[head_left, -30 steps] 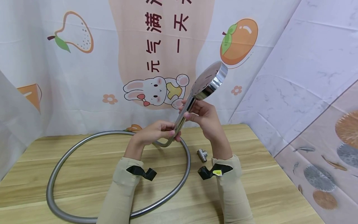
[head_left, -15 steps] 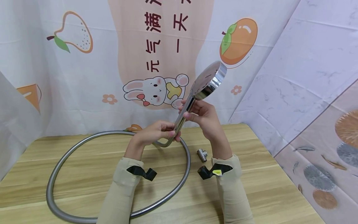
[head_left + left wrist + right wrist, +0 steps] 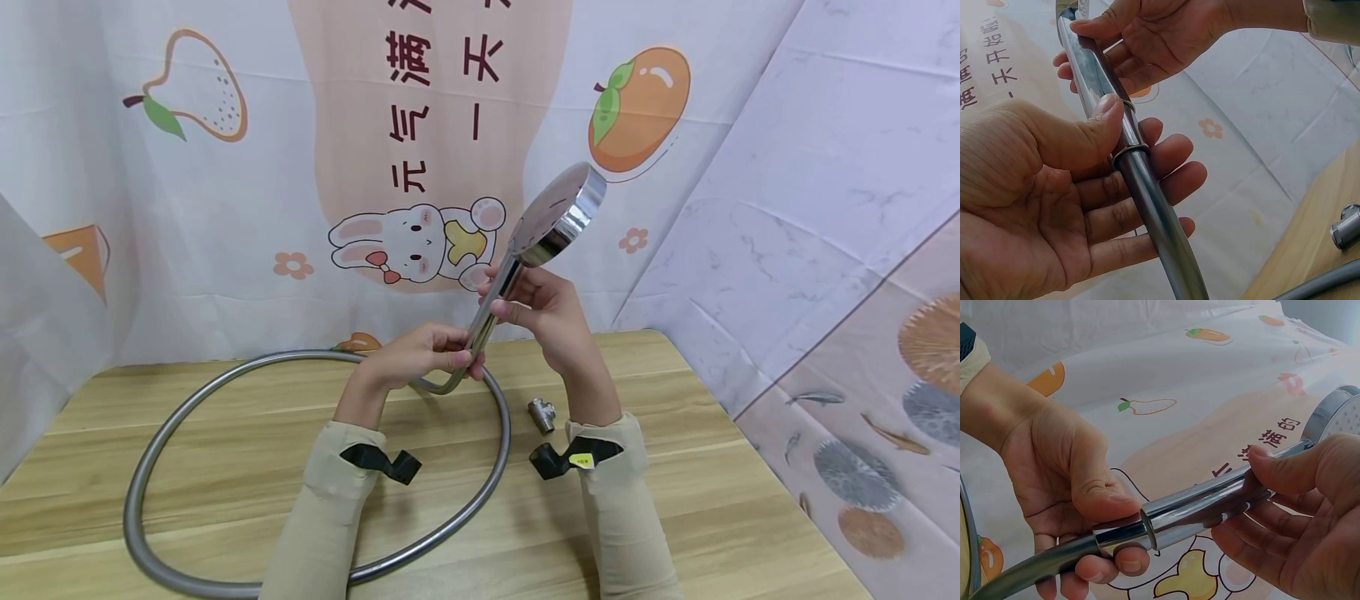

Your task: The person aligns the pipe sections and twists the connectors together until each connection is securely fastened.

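Observation:
A chrome hand shower [image 3: 558,218] is held up tilted above the table, its round head at the upper right. My right hand [image 3: 551,312] grips its handle [image 3: 1210,500] below the head, thumb on the near side. Lower down, my left hand [image 3: 412,358] pinches the metal end fitting [image 3: 1124,534] of the grey shower hose [image 3: 1163,231] between thumb and fingers. In the right wrist view the fitting meets the handle's bottom end; whether they are threaded together I cannot tell. From there the hose bends down to the table.
The hose lies in a wide loop on the wooden table [image 3: 675,500], passing under the left forearm. A small metal tee-shaped valve fitting [image 3: 542,415] lies near the right wrist. Printed curtains [image 3: 247,192] hang behind the table and along its right side.
Both hands keep their hold on the shower handle and hose fitting. The view has shifted very slightly; nothing else has visibly moved.

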The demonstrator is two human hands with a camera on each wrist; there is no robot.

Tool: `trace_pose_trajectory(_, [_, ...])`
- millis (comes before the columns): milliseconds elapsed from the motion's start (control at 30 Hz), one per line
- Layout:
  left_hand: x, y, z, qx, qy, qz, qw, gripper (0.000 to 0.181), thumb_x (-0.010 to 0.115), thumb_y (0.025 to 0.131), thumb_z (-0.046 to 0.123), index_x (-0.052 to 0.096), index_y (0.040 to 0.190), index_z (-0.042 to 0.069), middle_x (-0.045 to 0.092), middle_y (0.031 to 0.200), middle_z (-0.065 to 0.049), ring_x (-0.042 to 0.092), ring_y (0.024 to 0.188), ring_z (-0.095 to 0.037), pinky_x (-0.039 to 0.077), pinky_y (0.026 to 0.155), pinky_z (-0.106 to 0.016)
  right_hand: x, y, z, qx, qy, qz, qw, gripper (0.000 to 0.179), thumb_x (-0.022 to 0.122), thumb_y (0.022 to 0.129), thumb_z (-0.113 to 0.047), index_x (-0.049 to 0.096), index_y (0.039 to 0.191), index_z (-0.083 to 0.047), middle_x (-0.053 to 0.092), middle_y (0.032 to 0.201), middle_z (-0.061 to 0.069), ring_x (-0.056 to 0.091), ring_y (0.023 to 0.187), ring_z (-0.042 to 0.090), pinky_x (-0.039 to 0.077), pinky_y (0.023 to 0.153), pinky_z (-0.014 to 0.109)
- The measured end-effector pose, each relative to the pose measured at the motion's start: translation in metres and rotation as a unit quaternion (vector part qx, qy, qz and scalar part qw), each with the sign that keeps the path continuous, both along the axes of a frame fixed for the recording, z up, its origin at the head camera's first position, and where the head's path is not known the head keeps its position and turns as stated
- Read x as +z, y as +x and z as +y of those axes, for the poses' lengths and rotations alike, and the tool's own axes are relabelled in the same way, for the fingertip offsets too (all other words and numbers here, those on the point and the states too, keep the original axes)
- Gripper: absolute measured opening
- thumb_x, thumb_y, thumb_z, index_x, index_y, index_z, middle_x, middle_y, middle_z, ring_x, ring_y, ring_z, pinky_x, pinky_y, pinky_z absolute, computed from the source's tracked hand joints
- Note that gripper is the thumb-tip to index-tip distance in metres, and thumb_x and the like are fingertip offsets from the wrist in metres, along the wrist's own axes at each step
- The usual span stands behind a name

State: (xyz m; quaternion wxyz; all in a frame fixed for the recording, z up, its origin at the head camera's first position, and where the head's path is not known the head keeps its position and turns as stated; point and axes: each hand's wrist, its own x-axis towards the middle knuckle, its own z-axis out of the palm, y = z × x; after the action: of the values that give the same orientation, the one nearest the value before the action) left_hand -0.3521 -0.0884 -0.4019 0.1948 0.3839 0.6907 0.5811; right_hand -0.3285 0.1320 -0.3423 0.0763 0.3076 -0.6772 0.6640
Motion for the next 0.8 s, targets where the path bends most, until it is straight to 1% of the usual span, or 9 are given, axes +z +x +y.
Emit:
trace_pose_trajectory(133, [0.0001,-0.0004,-0.0002,0.004,-0.003,-0.003,1.0,0.022,0.052,0.106,0.008,0.063,0.11,-0.012,0.07,0.097,-0.007,0.07,0.096,-0.019,0.055,0.089,-0.032,-0.0002,-0.0004,-0.0001,0.001,-0.001,0.0,1.0,0.036,0.066,0.09,0.012,0.059,0.125,0.016,0.075,0.106,0.006,0.071,0.095,0.013,0.058,0.077,0.028])
trace_pose_trajectory(233, [0.0,-0.0006,0.0001,0.007,-0.003,-0.004,1.0,0.022,0.053,0.106,0.008,0.063,0.11,-0.012,0.07,0.096,-0.007,0.07,0.095,-0.017,0.055,0.089,-0.032,-0.0005,-0.0007,0.0001,0.0,0.001,0.002,1.0,0.035,0.066,0.09,0.012,0.059,0.124,0.016,0.073,0.111,0.018,0.071,0.095,0.013,0.058,0.077,0.027])
trace_pose_trajectory(333, [0.0001,-0.0006,0.0007,0.009,-0.001,-0.004,0.9999,0.022,0.054,0.105,0.008,0.063,0.11,-0.012,0.071,0.096,-0.008,0.07,0.094,-0.016,0.055,0.088,-0.032,-0.0006,-0.0006,0.0001,-0.001,0.001,0.004,1.0,0.036,0.066,0.089,0.012,0.059,0.124,0.016,0.068,0.116,0.031,0.071,0.096,0.013,0.058,0.077,0.027])
trace_pose_trajectory(400, [0.0002,-0.0006,0.0011,0.015,-0.003,-0.006,0.9999,0.021,0.055,0.105,0.006,0.063,0.111,-0.012,0.071,0.096,-0.008,0.071,0.094,-0.016,0.055,0.088,-0.031,-0.0006,-0.0005,0.0001,-0.001,-0.001,0.004,1.0,0.036,0.066,0.089,0.012,0.059,0.125,0.016,0.065,0.118,0.035,0.071,0.096,0.013,0.058,0.077,0.027])
trace_pose_trajectory(500, [0.0014,0.0,0.002,0.025,-0.009,-0.007,0.9996,0.021,0.055,0.104,0.004,0.063,0.112,-0.014,0.072,0.096,-0.008,0.071,0.095,-0.02,0.055,0.089,-0.031,-0.0006,-0.0003,0.0002,0.002,-0.005,0.004,1.0,0.037,0.066,0.089,0.013,0.059,0.125,0.015,0.067,0.117,0.033,0.071,0.096,0.014,0.058,0.077,0.027])
trace_pose_trajectory(600, [0.0028,0.001,0.003,0.033,-0.013,-0.006,0.9994,0.021,0.056,0.103,0.003,0.062,0.112,-0.015,0.072,0.095,-0.008,0.072,0.096,-0.025,0.054,0.089,-0.032,-0.0004,0.0,0.0002,0.003,-0.008,0.005,1.0,0.037,0.066,0.089,0.013,0.06,0.126,0.014,0.071,0.114,0.025,0.072,0.097,0.014,0.058,0.078,0.028])
trace_pose_trajectory(633, [0.003,0.0011,0.0033,0.034,-0.012,-0.006,0.9993,0.021,0.057,0.103,0.003,0.062,0.112,-0.015,0.072,0.095,-0.008,0.072,0.096,-0.026,0.054,0.089,-0.032,-0.0002,0.0002,0.0001,0.003,-0.008,0.004,1.0,0.037,0.066,0.09,0.013,0.06,0.126,0.014,0.072,0.112,0.021,0.072,0.097,0.014,0.058,0.079,0.028])
trace_pose_trajectory(767, [0.0028,0.0011,0.0042,0.039,-0.007,-0.006,0.9992,0.021,0.059,0.102,0.004,0.062,0.112,-0.015,0.072,0.094,-0.006,0.072,0.093,-0.021,0.054,0.089,-0.033,0.0004,0.0011,-0.0002,0.003,-0.011,0.003,0.9999,0.037,0.066,0.09,0.013,0.059,0.126,0.014,0.074,0.111,0.012,0.072,0.1,0.014,0.058,0.081,0.027])
trace_pose_trajectory(800, [0.0026,0.001,0.0045,0.04,-0.006,-0.007,0.9991,0.022,0.059,0.102,0.004,0.062,0.112,-0.016,0.072,0.094,-0.006,0.072,0.092,-0.02,0.054,0.089,-0.033,0.0004,0.0011,-0.0002,0.003,-0.012,0.003,0.9999,0.037,0.065,0.09,0.013,0.059,0.127,0.015,0.075,0.111,0.008,0.072,0.1,0.013,0.058,0.081,0.027])
